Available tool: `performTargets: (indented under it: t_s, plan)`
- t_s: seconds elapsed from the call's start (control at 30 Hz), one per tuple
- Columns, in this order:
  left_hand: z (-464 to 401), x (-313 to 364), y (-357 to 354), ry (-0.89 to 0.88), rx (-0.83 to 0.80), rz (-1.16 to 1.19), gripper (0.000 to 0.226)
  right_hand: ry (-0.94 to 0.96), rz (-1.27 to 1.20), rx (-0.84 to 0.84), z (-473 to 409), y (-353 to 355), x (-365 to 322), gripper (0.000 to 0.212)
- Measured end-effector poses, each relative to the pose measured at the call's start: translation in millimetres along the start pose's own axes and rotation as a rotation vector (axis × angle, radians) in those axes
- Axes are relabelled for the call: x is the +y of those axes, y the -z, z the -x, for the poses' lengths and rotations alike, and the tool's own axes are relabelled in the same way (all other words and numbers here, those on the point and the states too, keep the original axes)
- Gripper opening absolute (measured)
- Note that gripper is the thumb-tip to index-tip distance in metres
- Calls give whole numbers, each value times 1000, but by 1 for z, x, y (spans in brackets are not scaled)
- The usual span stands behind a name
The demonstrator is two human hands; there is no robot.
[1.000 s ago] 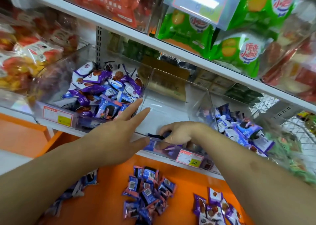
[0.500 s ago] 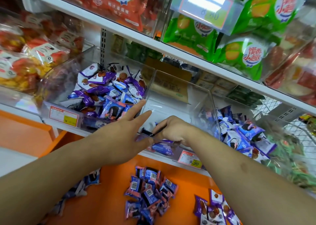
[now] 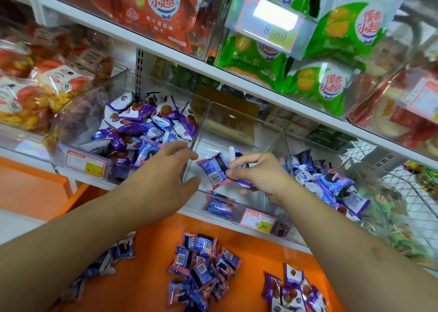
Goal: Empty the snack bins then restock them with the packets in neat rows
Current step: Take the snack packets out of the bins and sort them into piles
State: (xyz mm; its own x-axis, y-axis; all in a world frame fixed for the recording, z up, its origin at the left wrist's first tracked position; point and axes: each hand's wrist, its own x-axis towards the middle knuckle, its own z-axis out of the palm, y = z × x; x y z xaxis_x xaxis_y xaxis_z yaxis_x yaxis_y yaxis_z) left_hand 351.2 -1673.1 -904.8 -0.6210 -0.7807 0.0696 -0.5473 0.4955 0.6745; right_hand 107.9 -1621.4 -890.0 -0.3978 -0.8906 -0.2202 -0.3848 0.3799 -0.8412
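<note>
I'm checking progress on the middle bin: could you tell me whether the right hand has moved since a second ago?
Yes. The right hand has lifted from the middle bin's front wall, above the price tag, and now pinches blue packets higher inside the bin.

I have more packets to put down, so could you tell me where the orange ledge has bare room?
Bare orange ledge lies between the left pile and the middle pile, and in a narrower strip before the right pile. The middle bin is nearly empty; both neighbouring bins are crowded.

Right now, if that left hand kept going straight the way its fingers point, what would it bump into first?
Probably the clear middle bin: the left hand points at its near left wall, though depth is unclear.
</note>
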Motion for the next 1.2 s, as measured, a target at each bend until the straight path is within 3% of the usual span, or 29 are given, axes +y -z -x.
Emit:
performTargets:
  t_s: [0.1, 0.2, 0.27, 0.37, 0.5, 0.63, 0.73, 0.83, 0.97, 1.07, 1.2]
  plan:
    - [2, 14, 6, -1, 125, 95, 46, 101, -115, 49, 27, 11, -13, 10]
    - [8, 31, 8, 49, -85, 481, 43, 173, -144, 27, 67, 11, -18, 13]
    - [14, 39, 7, 23, -198, 559, 24, 176, -154, 5, 93, 9, -13, 15]
    - [24, 41, 8, 6, -212, 462, 10, 128, -226, 13, 123, 9, 3, 18]
    - [39, 31, 7, -20, -226, 142, 18, -9, -351, 49, 155, 13, 31, 25]
    - [54, 19, -14, -44, -279, -111, 27, -108, -463, -92, 173, 12, 55, 33]
    - [59, 18, -39, -15, -260, -129, 42, -144, -613, -181, 173, 14, 64, 42]
    - [58, 26, -61, 47, -288, -62, 60, -151, -731, -235, 171, 24, 72, 50]
    - [55, 51, -73, 111, -277, 333, 38, -167, -822, -288, 170, 35, 76, 52]
    - [53, 67, -77, 175, -321, 604, 41, -207, -864, -302, 171, 36, 77, 38]
    - [52, 75, -80, 164, -371, 671, 28, -275, -915, -301, 173, 33, 77, 18]
